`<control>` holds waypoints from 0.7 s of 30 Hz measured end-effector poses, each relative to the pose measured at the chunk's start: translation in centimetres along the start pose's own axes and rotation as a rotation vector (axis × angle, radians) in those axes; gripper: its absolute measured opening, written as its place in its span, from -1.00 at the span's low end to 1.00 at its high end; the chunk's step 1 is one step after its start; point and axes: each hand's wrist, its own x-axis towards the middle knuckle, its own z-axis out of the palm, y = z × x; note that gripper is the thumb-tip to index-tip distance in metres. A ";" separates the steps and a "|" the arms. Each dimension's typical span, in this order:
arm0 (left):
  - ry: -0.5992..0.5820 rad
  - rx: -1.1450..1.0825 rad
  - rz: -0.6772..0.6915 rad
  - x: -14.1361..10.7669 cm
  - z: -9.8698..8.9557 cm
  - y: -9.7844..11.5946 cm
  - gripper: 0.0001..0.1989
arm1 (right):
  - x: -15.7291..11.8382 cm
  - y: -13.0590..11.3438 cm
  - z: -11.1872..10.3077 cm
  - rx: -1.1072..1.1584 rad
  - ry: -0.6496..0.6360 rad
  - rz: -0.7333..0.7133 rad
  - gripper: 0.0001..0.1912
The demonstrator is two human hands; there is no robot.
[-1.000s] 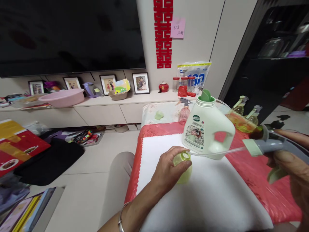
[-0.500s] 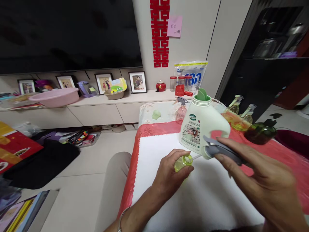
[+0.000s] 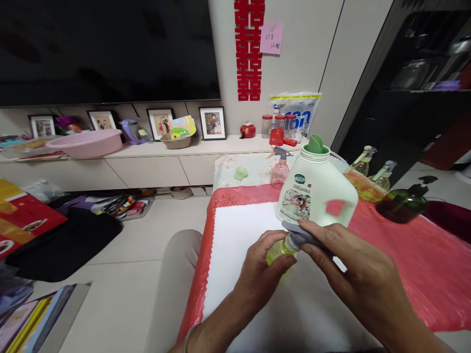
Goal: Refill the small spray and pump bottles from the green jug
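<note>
My left hand is closed around a small yellow-green translucent bottle, tilted toward the right over the white cloth. In my right hand is a grey spray head, gripped between thumb and fingers. Its collar sits at the bottle's mouth; whether the threads are engaged I cannot tell. Just behind my hands stands a pale green detergent jug, uncapped, with a green spout in its neck. A pink spray bottle with a grey trigger stands to the jug's left.
A red cover lies under the white cloth. On the right are a dark green pump bottle and spray bottles with yellow-green contents. A light green lump lies at the table's far left. Behind runs a low white cabinet.
My right hand has moved left with the spray head, bringing its collar onto the bottle's mouth. The thin tube seen entering the bottle is now hidden. My left hand keeps its hold.
</note>
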 end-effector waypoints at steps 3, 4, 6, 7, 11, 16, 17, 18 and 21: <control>0.018 -0.019 -0.019 0.1 0.2 -0.2 -0.72 | 0.0 -0.1 -0.3 -0.011 -0.011 -0.015 -0.69; 0.020 -0.012 -0.034 0.1 0.3 -0.3 -0.72 | 0.0 -0.1 -0.4 -0.003 -0.019 -0.014 -0.70; 0.024 0.005 -0.058 0.1 0.4 -0.4 -0.73 | 0.0 -0.1 -0.4 0.009 -0.027 -0.008 -0.70; 0.026 0.009 -0.065 0.1 0.5 -0.4 -0.72 | -0.1 -0.1 -0.4 0.014 -0.027 -0.003 -0.70; 0.033 0.007 -0.086 0.0 0.6 -0.3 -0.67 | -0.2 0.1 -0.3 0.027 -0.040 0.023 -0.70; 0.020 0.008 -0.046 0.1 0.7 0.1 -0.65 | 0.0 -0.2 0.2 0.031 -0.047 0.013 -0.71; 0.020 0.008 -0.037 0.1 0.7 0.1 -0.66 | 0.0 -0.4 0.3 0.035 -0.053 0.011 -0.70; 0.025 0.011 -0.030 0.0 0.8 0.1 -0.66 | 0.1 -0.5 0.2 0.042 -0.051 0.009 -0.70; 0.035 0.030 -0.040 -0.1 0.7 0.1 -0.70 | 0.1 -0.4 -0.2 0.091 -0.035 0.020 -0.64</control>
